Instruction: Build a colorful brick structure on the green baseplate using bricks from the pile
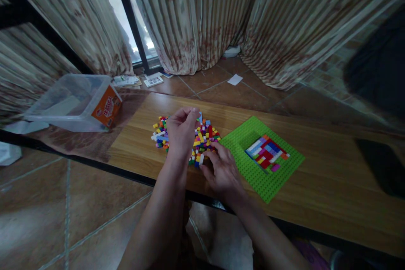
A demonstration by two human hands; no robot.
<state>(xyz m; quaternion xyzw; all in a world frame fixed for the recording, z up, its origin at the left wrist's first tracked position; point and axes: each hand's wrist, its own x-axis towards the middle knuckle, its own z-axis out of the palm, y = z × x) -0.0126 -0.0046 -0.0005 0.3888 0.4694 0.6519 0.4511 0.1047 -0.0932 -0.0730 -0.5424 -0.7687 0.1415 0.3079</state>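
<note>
One wooden desk [316, 185] carries a green baseplate [253, 173], partly bricked, near its front edge, with the loose brick pile [205, 133] just left of it. Picking seems the step in hand: the left hand [182, 133] curls over the pile, fingers bunched together, whether on a brick I cannot tell. The right hand [223, 173] rests its fingers, spread apart, on the pile's near side, where singling out one brick calls for a fine pinch.
</note>
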